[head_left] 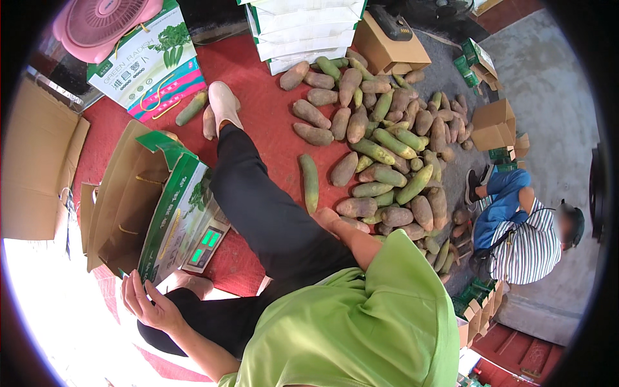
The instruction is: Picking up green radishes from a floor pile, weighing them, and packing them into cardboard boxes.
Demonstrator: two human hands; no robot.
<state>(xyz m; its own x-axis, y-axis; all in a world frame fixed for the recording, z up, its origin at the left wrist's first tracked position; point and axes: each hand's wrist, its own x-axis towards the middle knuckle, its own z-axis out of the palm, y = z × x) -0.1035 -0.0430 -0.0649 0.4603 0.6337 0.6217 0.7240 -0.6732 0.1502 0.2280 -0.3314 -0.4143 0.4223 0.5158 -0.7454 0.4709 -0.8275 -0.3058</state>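
My left hand [149,306] is open, its fingers stretched out beside the near corner of an open green and white carton [169,222]. That carton has brown inner walls and rests on a scale [207,245] with a lit green display. Beyond my knee, my right hand [327,218] reaches down to the floor at the lower end of a long green radish [309,182]. My leg partly hides its fingers, so I cannot tell whether they grip anything. A big heap of green radishes [393,143] and dusty brownish ones [350,169] spreads to the right.
White cartons [309,32] are stacked at the back. A pink fan [109,22] stands above another printed carton [145,64]. A large cardboard box [35,161] is at far left. On the right, a person in a striped shirt [525,248] sits low by small brown boxes [493,126].
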